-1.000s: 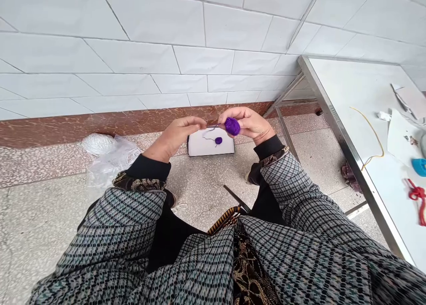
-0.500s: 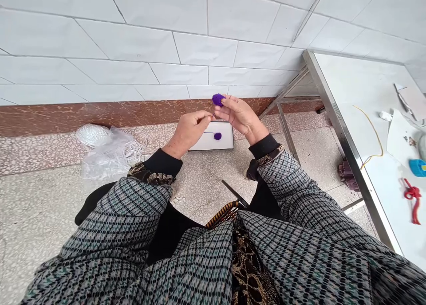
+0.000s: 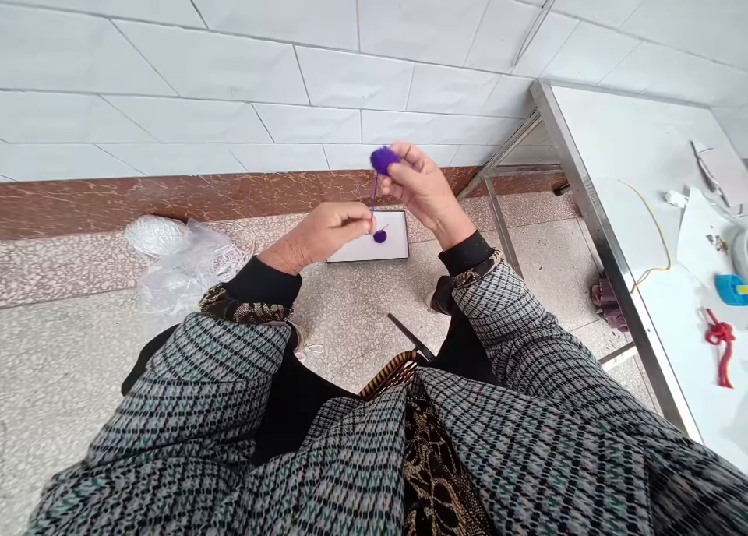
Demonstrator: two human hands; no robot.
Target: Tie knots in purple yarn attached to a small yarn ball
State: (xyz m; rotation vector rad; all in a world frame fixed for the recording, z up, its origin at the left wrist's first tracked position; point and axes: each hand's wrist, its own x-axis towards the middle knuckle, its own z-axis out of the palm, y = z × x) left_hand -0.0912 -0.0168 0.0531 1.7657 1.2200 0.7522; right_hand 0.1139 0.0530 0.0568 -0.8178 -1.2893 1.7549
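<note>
Between the thumb and fingers of my right hand (image 3: pixel 424 187) is a fuzzy purple pom-pom (image 3: pixel 384 160), held up in front of the wall. A thin purple yarn (image 3: pixel 375 192) runs down from it, drawn straight. Lower and to the left, my left hand (image 3: pixel 333 230) pinches the yarn's lower part between thumb and forefinger. Beyond the hands, a white tray with a dark rim (image 3: pixel 396 246) lies on the floor. A second purple pom-pom (image 3: pixel 379 237) rests in it, with a short thread sticking out.
A clear plastic bag (image 3: pixel 175 275) and a bundle of white cord (image 3: pixel 157 234) lie on the floor at left. The metal-edged table (image 3: pixel 619 150) at right bears a yellow cord (image 3: pixel 659 232), a red knotted cord (image 3: pixel 720 333) and a blue object (image 3: pixel 730 289). A wicker basket edge (image 3: pixel 389 371) shows near my lap.
My right hand has risen slightly with the pom-pom, and my left hand has dropped a little. The gap between them has grown, so a longer stretch of yarn shows.
</note>
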